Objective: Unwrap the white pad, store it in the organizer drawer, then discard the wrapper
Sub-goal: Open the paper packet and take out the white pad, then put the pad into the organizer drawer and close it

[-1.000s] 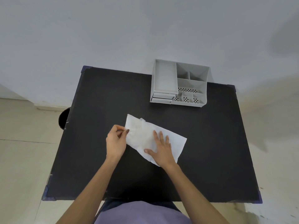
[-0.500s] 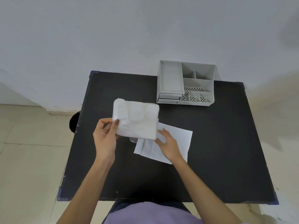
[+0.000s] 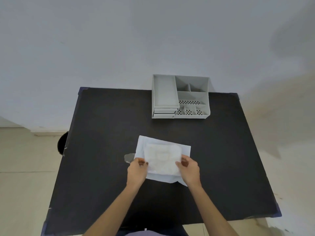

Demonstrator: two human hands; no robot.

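The white pad is held flat over the table's middle. My left hand pinches its left edge and my right hand pinches its right edge. Under the pad lies the opened white wrapper, spread flat on the black table. A small clear strip pokes out at the wrapper's left side. The grey organizer stands at the table's far edge, with two shut drawers at its lower left front.
A dark round bin sits on the floor just past the table's left edge. A pale wall rises behind the table. Tiled floor shows on the left and right.
My left hand lifted the pad off the wrapper, then brought it back down over it. My right hand left the wrapper and took the pad's right edge.
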